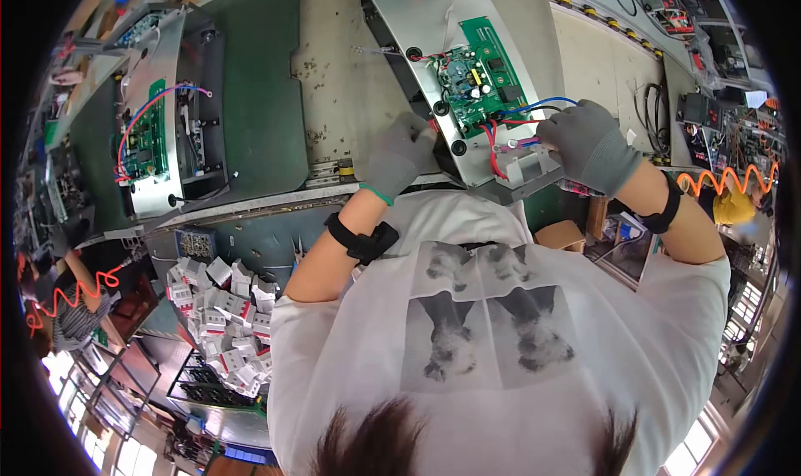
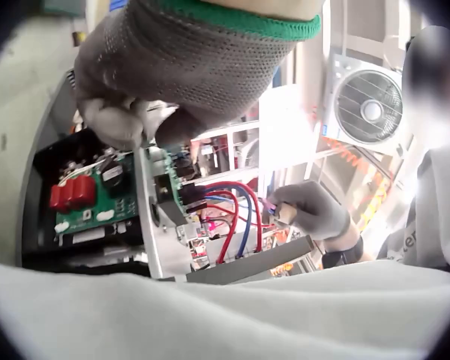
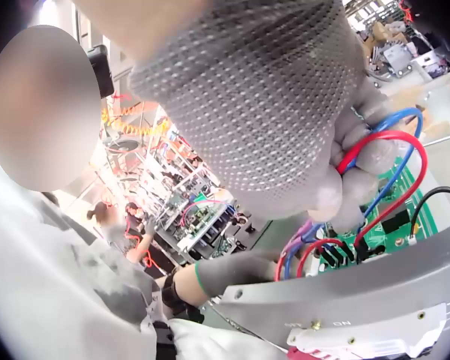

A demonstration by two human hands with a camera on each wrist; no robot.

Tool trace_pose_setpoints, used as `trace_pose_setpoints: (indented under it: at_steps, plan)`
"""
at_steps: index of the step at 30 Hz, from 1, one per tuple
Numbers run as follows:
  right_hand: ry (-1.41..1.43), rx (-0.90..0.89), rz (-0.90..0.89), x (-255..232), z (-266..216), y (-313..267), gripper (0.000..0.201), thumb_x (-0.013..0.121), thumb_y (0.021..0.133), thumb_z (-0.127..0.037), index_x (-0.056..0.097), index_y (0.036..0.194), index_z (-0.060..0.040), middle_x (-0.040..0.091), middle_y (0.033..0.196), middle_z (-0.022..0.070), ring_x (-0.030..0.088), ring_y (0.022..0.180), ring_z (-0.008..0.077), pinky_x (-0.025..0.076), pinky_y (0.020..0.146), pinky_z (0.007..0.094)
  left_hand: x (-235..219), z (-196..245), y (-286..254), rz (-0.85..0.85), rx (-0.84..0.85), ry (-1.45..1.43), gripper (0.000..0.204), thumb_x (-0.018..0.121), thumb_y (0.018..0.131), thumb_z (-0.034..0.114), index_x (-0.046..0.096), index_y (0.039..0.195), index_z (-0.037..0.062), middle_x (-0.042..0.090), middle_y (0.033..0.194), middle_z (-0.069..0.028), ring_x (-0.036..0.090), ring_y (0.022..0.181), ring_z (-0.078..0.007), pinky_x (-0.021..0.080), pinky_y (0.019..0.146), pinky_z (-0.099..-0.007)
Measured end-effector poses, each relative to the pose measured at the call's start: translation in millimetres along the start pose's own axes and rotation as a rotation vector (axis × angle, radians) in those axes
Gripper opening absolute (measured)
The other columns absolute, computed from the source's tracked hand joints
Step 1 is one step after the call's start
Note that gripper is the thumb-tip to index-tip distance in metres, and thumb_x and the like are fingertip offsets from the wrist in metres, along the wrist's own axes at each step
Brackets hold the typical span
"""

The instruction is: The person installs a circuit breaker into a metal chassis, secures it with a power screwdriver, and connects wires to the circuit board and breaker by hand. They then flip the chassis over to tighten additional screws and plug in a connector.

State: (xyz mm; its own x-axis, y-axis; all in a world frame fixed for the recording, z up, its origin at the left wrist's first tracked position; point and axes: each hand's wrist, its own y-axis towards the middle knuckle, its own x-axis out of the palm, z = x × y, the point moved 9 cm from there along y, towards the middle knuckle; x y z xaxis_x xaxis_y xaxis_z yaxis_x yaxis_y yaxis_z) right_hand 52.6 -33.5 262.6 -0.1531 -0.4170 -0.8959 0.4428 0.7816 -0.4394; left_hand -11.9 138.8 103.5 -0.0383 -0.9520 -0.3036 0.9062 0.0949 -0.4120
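A metal chassis (image 1: 494, 155) carries a green circuit board (image 1: 488, 75) with red, blue and black wires. My gloved left hand (image 1: 400, 155) is at the chassis's near left edge; in the left wrist view its thumb and fingers grip the upright metal panel (image 2: 151, 217). In the right wrist view, my gloved right hand (image 3: 285, 112) holds a red wire (image 3: 405, 139) and a blue wire (image 3: 412, 120) between curled fingers. Both wires loop back over the board. The wire ends are hidden in the fingers. Red capacitors (image 2: 75, 193) sit on another board inside the chassis.
A second chassis (image 1: 171, 117) with a board and wires lies on the green mat (image 1: 259, 75) at left. Below the bench edge is a heap of white and grey modules (image 1: 221, 309). A coiled black cable (image 1: 652, 113) lies at right. Other people work in the background.
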Motion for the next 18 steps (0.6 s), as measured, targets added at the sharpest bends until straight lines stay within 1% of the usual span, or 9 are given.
trace_pose_setpoints:
  at_steps: [1,3,7,9,11,13,14,16,18]
  plan:
    - [-0.006,-0.014,-0.010,-2,3,4,0.014,0.064,0.068,-0.016,0.061,0.082,-0.0114,0.060,0.072,0.0054,0.061,0.074,0.0241,0.044,0.068,0.0381,8,-14,3,0.006,-0.009,-0.014,0.034,0.065,0.084,0.022,0.056,0.111,0.0023,0.065,0.088,-0.0117,0.062,0.078,-0.0182,0.049,0.070,-0.0324]
    - [0.079,0.016,-0.282,8,11,9,0.022,0.069,0.070,-0.019,0.063,0.089,-0.0117,0.064,0.076,0.0069,0.065,0.078,0.0258,0.048,0.071,0.0384,45,-18,-2,-0.300,-0.030,-0.265,0.039,0.071,0.080,0.024,0.058,0.110,0.0014,0.065,0.090,-0.0103,0.063,0.081,-0.0195,0.051,0.072,-0.0331]
    - [-0.061,0.068,-0.344,2,9,23,0.016,0.066,0.069,-0.016,0.066,0.084,-0.0117,0.066,0.076,0.0083,0.066,0.076,0.0280,0.050,0.066,0.0393,58,-10,-1,-0.442,-0.044,-0.456,0.046,0.075,0.076,0.018,0.056,0.114,-0.0001,0.064,0.098,-0.0079,0.060,0.088,-0.0148,0.049,0.080,-0.0300]
    - [-0.077,0.030,-0.336,30,5,31,0.017,0.064,0.070,-0.017,0.067,0.087,-0.0120,0.066,0.077,0.0086,0.066,0.077,0.0283,0.051,0.065,0.0394,62,-15,5,-0.423,-0.043,-0.330,0.047,0.075,0.075,0.017,0.056,0.114,-0.0002,0.064,0.098,-0.0078,0.060,0.088,-0.0150,0.049,0.080,-0.0302]
    - [0.074,-0.032,-0.502,46,-18,37,0.019,0.063,0.071,-0.016,0.068,0.090,-0.0104,0.066,0.077,0.0110,0.067,0.077,0.0289,0.051,0.065,0.0405,70,-27,13,-0.406,-0.048,-0.198,0.048,0.075,0.074,0.016,0.056,0.115,-0.0004,0.064,0.098,-0.0078,0.060,0.087,-0.0152,0.049,0.080,-0.0303]
    - [0.115,-0.072,-0.454,53,-29,44,0.017,0.062,0.074,-0.017,0.069,0.087,-0.0085,0.066,0.076,0.0134,0.067,0.076,0.0298,0.051,0.065,0.0413,80,-39,22,-0.371,0.009,-0.189,0.048,0.075,0.074,0.017,0.056,0.115,-0.0013,0.065,0.097,-0.0080,0.060,0.085,-0.0165,0.049,0.079,-0.0308]
    - [0.129,-0.014,-0.443,55,-28,48,0.015,0.061,0.076,-0.018,0.069,0.084,-0.0078,0.066,0.077,0.0143,0.067,0.076,0.0305,0.052,0.066,0.0422,80,-39,21,-0.370,0.005,-0.194,0.048,0.075,0.074,0.017,0.056,0.115,-0.0013,0.065,0.097,-0.0080,0.060,0.085,-0.0165,0.049,0.079,-0.0308]
    - [0.140,0.044,-0.436,54,-28,55,0.015,0.061,0.077,-0.018,0.069,0.082,-0.0070,0.067,0.077,0.0152,0.067,0.076,0.0313,0.052,0.067,0.0431,75,-32,23,-0.312,0.074,-0.199,0.044,0.078,0.071,0.028,0.059,0.097,-0.0018,0.057,0.078,-0.0060,0.056,0.072,-0.0157,0.050,0.070,-0.0323]
    - [0.135,0.060,-0.488,53,-30,58,0.018,0.059,0.080,-0.020,0.069,0.081,-0.0051,0.067,0.078,0.0170,0.066,0.076,0.0333,0.052,0.068,0.0443,69,-23,19,-0.316,0.041,-0.217,0.043,0.077,0.072,0.026,0.059,0.099,-0.0018,0.058,0.079,-0.0066,0.057,0.073,-0.0165,0.050,0.070,-0.0327]
